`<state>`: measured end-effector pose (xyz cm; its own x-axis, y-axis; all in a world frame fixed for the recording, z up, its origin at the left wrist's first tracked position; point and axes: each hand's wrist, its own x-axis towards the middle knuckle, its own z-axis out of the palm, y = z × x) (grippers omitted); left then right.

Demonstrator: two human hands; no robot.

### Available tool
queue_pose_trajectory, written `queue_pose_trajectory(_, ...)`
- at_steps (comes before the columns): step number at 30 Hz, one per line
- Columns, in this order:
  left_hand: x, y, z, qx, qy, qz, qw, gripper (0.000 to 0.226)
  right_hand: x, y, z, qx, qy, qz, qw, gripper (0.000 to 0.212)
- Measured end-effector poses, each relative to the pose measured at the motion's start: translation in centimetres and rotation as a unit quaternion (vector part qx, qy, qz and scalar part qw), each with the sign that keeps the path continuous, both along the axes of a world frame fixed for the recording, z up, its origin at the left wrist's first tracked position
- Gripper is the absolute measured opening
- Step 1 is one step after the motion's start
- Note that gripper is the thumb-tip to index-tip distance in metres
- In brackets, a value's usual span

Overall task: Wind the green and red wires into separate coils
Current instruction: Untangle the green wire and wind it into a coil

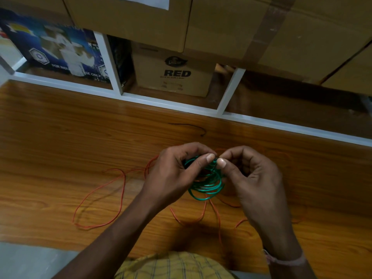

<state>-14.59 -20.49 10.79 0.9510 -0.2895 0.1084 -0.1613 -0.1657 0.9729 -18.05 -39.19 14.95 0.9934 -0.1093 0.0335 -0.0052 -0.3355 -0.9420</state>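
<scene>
Two bare hands meet above the middle of the glossy orange-brown wooden tabletop (60,137). The left hand (177,174) grips the thin green plastic-coated wire (207,184), already gathered into a bundle of round loops, with its thumb laid across the top of the bundle. The right hand (251,178) pinches the same bundle at its upper edge, thumb tip almost touching the left thumb. Whether a loose green end is being tucked in there I cannot tell; the fingers hide it.

By the look of it, the green coil is nearly or fully wound, so roughly half the job seems done. The thin red wire (100,198) remains unwound: it sprawls over the table in wide slack loops to the left of the hands, with more strands running under the green coil and toward the near edge. Some red strands pass directly beneath the green loops, so they could snag when the coil is set down.

Beyond the hands lies a short dark wire scrap (189,126), well apart. A white-framed shelf edge (165,103) bounds the far side, with a brown cardboard box marked RED (175,75) behind it. Bare table shows to the far left and far right, room enough for laying a finished coil.
</scene>
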Motion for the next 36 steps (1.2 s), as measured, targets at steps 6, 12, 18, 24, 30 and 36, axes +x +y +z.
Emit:
queue_pose_trajectory(6,0.5,0.3,-0.8,-0.006,0.011,0.021,1.0,0.013,1.0,-0.3,-0.8,0.013,0.041,0.048,0.998,0.01)
queue_pose_trajectory(12,1.3,0.4,-1.2,-0.03,0.046,0.021,0.998,0.012,1.3,-0.1,-2.1,0.063,0.038,0.034,0.997,0.011)
queue_pose_trajectory(18,2.2,0.6,-1.5,0.023,0.03,-0.025,0.999,0.014,2.1,0.5,-2.7,-0.048,-0.039,-0.018,0.998,0.005)
queue_pose_trajectory(24,2.5,0.3,-1.8,0.038,0.043,-0.034,0.998,0.014,2.9,0.7,-2.9,-0.078,-0.071,-0.019,0.994,0.006)
queue_pose_trajectory(30,3.1,-0.4,-2.0,-0.005,0.061,-0.013,0.998,0.009,3.2,0.9,-2.6,-0.034,-0.077,-0.015,0.996,0.008)
queue_pose_trajectory(36,3.6,-0.8,-2.1,-0.012,0.056,-0.031,0.998,0.012,3.8,-0.2,-2.1,0.012,-0.042,-0.005,0.999,0.004)
